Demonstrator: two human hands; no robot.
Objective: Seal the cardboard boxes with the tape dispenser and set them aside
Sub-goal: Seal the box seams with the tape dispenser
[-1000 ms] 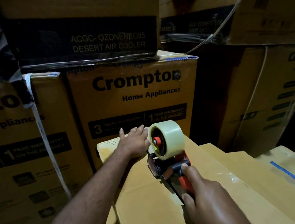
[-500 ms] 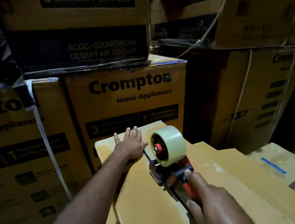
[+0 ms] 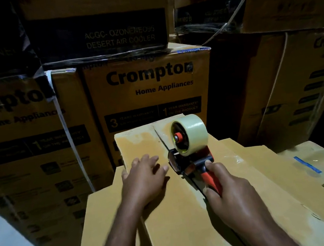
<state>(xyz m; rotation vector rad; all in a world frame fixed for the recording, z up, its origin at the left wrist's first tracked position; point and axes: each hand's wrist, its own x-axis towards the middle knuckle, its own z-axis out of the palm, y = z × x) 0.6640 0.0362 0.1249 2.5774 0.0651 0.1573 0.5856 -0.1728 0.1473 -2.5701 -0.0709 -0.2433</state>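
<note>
Tape dispenser on box seam, left hand beside; printed cartons behind.

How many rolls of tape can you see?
1. The roll of tape sits on the tape dispenser held by the right hand, on the plain box. Others may be hidden.

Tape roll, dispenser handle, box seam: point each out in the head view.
Tape roll (image 3: 193, 132): head view, on its pale outer band.
Dispenser handle (image 3: 210, 178): head view, on the orange part above the right hand's fingers.
Box seam (image 3: 160, 137): head view, on the untaped slit between flaps.
</note>
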